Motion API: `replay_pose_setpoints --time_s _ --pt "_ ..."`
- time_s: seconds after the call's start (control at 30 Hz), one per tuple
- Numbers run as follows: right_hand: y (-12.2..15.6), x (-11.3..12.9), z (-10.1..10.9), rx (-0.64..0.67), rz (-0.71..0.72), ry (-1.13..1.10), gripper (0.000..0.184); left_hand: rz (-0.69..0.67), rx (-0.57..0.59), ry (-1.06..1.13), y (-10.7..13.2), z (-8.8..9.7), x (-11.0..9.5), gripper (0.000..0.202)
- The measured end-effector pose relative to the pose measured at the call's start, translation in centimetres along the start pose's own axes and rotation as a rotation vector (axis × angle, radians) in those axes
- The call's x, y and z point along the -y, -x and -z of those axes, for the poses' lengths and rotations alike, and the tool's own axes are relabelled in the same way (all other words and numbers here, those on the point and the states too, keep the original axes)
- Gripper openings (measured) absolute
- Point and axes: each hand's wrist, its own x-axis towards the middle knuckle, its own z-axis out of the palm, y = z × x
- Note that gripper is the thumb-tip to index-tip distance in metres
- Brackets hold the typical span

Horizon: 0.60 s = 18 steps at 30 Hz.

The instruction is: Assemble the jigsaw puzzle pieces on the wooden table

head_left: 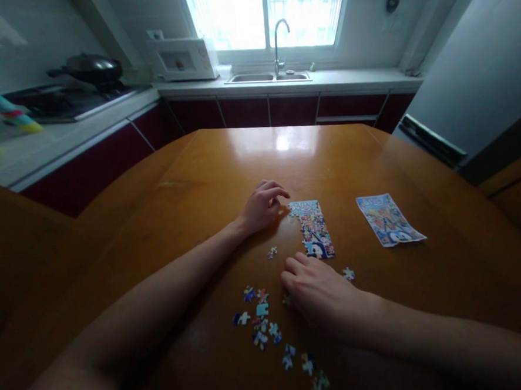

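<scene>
A partly assembled jigsaw puzzle (316,227) lies on the table, its left edge ragged. My left hand (263,206) rests by its upper left corner, fingers loosely bent and apart, with nothing seen in them. My right hand (316,285) is closed and turned down just below the puzzle's lower edge; its fingertips are hidden. A small jigsaw piece (287,300) peeks out beside that hand, and I cannot tell whether it is held. Several loose pieces (262,309) are scattered to the lower left. Single pieces lie between my hands (271,252) and right of my right hand (348,274).
A creased picture sheet (388,219) lies to the right on the wooden table (189,181). Beyond the table are a counter with a sink (253,78), a microwave (184,59) and a pan (94,68) on the stove. A fridge (469,70) stands at the right.
</scene>
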Motion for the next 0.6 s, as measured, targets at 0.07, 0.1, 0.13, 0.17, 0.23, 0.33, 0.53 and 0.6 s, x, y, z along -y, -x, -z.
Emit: replay_pose_setpoints --time_s 0.07,0.1,0.13,0.17,0.23,0.33,0.53,0.6 --pt "0.0 0.3 0.2 0.021 0.003 0.011 0.011 0.005 0.003 -0.006 0.0 0.0 -0.1 0.033" --pt "0.0 0.3 0.2 0.03 0.007 0.011 0.013 0.01 0.005 -0.01 -0.1 0.1 -0.1 0.033" --pt "0.0 0.3 0.3 0.041 0.01 0.006 0.014 0.013 0.008 -0.013 -0.1 0.1 -0.2 0.033" --pt "0.0 0.3 0.3 0.047 0.012 -0.002 0.015 0.016 0.011 -0.016 -0.1 0.1 -0.2 0.033" --pt "0.1 0.2 0.2 0.035 0.014 -0.029 0.014 0.014 0.009 -0.016 -0.1 0.1 -0.2 0.034" --pt "0.1 -0.1 0.1 -0.01 0.013 -0.103 0.013 0.007 0.006 -0.01 -0.1 0.1 -0.1 0.034" --pt "-1.1 -2.1 1.5 -0.179 -0.06 -0.479 0.016 -0.002 0.008 0.003 0.0 0.1 0.0 0.033" --pt "-1.9 -3.8 1.8 -0.32 -0.096 -0.617 0.016 -0.007 0.009 0.004 0.0 0.2 -0.1 0.032"
